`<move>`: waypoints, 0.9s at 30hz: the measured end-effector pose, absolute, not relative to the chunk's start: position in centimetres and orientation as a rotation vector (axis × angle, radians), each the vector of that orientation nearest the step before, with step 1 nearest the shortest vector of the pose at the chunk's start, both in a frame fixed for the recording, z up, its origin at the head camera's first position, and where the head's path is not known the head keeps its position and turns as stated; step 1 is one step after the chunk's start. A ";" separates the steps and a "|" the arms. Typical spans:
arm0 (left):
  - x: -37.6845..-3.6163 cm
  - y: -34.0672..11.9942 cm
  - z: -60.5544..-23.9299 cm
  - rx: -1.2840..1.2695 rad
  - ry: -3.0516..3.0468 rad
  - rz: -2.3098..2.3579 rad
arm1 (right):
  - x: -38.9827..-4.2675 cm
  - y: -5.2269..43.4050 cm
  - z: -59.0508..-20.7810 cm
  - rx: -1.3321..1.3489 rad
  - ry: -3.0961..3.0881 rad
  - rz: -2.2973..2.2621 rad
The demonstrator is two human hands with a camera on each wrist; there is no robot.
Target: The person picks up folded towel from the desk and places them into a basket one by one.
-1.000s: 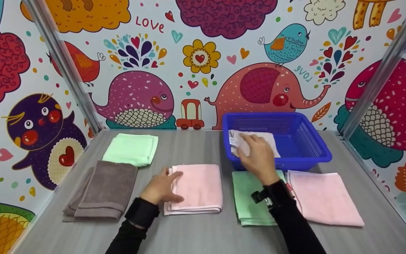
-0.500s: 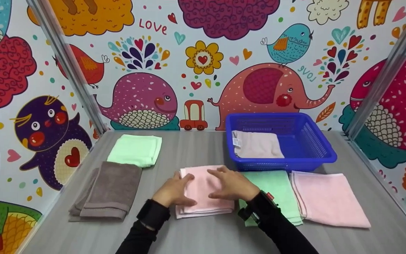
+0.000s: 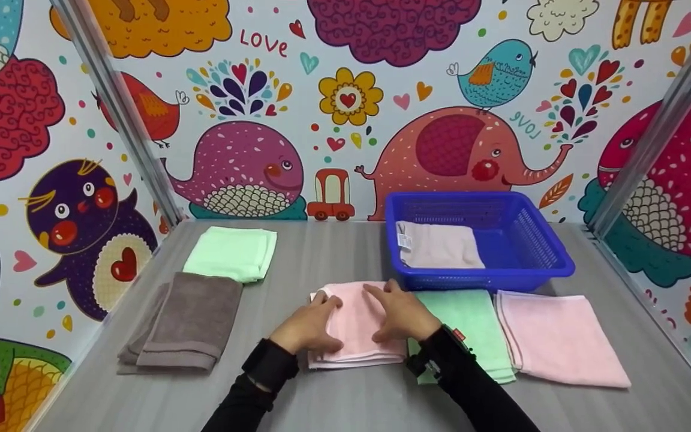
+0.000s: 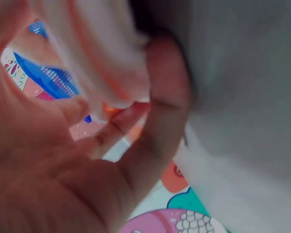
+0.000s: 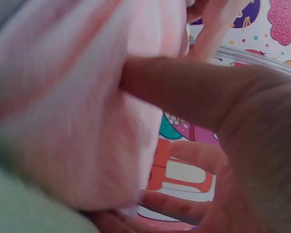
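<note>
Bare table [image 3: 315, 252] lies open behind the pink towel [image 3: 354, 321]; blue basket [image 3: 546, 255] blocks the far right.

A pale pink towel [image 3: 354, 324] is seen under both hands. Right of the right hand [image 3: 402, 312] a mint green towel [image 3: 471, 327] is found, then another pink towel [image 3: 558, 336]. Beyond that hand, a bright blue basket [image 3: 537, 240] — mesh-patterned — holds a beige-pink cloth [image 3: 438, 246]. Left of the left hand [image 3: 309, 327] lie a taupe towel [image 3: 189, 321] and a light green towel [image 3: 231, 252] — on a grey, wood-grained table [image 3: 333, 396].
</note>
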State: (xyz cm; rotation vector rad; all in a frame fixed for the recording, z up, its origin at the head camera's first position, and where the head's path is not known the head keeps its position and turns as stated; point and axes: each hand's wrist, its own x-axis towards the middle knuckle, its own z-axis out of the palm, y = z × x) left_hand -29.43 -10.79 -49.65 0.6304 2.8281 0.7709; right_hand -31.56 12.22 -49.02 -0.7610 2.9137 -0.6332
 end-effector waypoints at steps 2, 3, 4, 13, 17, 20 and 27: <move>-29.4 -10.5 -49.8 0.627 2.820 0.817 | -31.6 12.0 -49.2 -0.794 2.874 -0.704; -29.4 -10.3 -49.9 0.622 2.814 0.840 | -31.6 11.9 -49.2 -0.810 2.856 -0.727; -29.4 -10.1 -50.0 0.622 2.810 0.867 | -31.6 11.9 -49.3 -0.824 2.837 -0.750; -28.7 -8.6 -50.1 0.653 2.867 0.936 | -31.2 11.2 -49.6 -1.018 2.862 -0.721; -28.4 -8.2 -49.8 0.699 2.931 0.898 | -30.8 10.9 -49.6 -1.059 2.913 -0.705; -28.2 -7.9 -49.5 0.711 2.979 0.882 | -30.7 10.8 -49.3 -1.051 2.946 -0.701; -27.9 -7.8 -47.5 0.678 3.080 0.862 | -30.5 10.8 -47.6 -1.074 3.013 -0.728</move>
